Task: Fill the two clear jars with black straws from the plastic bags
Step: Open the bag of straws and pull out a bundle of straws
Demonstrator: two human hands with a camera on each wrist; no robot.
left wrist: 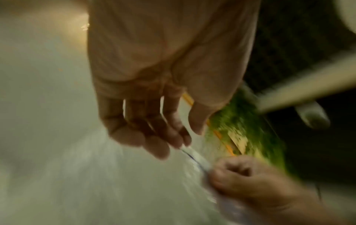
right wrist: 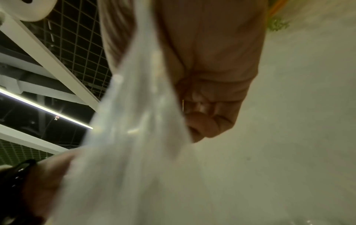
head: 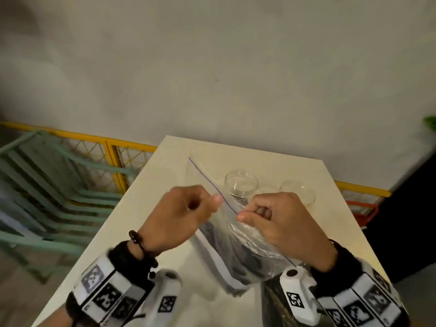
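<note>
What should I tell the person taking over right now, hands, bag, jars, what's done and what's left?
Left hand: pinching the top edge of the plastic bag near its zip line.
Right hand: pinching the same top edge a little further along.
The bag is held up over the white table; dark straws show inside it.
Both clear jars stand upright behind the bag and look empty.
Done: bag picked up. Whether the zip has parted is too blurred to tell.
Left: open the bag, take out straws, fill both jars.

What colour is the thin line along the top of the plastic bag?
Purple-blue; the plastic bag's zip line shows best in the head view.
</note>
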